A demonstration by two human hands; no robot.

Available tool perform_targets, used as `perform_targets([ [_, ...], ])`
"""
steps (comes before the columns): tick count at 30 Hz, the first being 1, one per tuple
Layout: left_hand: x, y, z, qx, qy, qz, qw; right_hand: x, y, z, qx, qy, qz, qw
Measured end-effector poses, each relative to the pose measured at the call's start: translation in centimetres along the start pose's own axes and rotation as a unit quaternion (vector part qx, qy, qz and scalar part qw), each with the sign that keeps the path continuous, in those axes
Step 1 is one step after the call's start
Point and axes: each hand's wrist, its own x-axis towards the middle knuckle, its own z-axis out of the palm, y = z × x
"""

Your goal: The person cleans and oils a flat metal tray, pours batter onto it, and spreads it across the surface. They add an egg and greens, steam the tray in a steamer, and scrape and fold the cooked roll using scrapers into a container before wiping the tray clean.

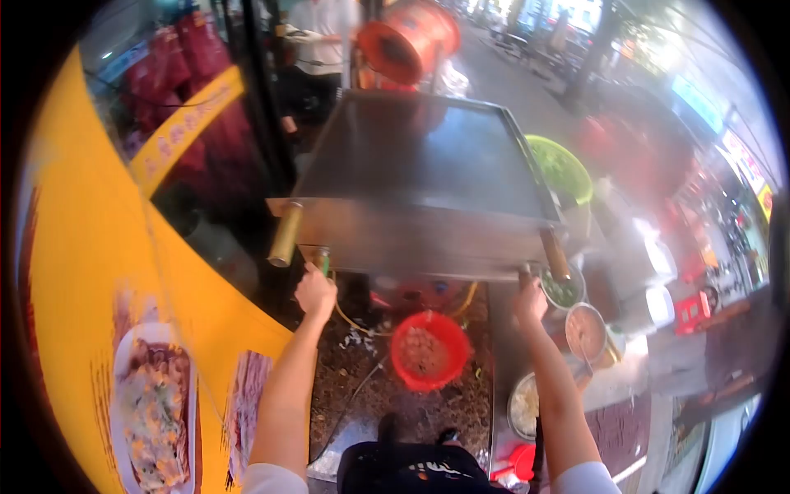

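A wide metal steamer (420, 156) with a flat, wet-looking dark top stands in front of me. My left hand (317, 295) is closed around a green-and-brass drawer handle (322, 259) low on its left front. On the lower right, my right hand (531, 301) grips another drawer handle (525, 273), mostly covered by the fingers. Above them, a brass handle (285, 236) and a brown handle (555, 253) stick out from the upper level, untouched. Steam blurs the front face. Below, between my arms, sits a red bowl (430, 352) of pinkish minced meat.
To the right are a metal pot of greens (563, 288), a container of pinkish food (586, 331) with a utensil, and a bowl of pale food (523, 407). A green basin (561, 170) stands behind. A yellow panel (66, 272) borders the left. One person (319, 49) is beyond the steamer.
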Motion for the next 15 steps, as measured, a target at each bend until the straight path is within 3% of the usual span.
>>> perform_targets([
  [15,0.55,-0.29,0.39,-0.006,-0.014,0.021,1.0,-0.02,-0.41,0.36,-0.012,0.024,0.007,1.0],
])
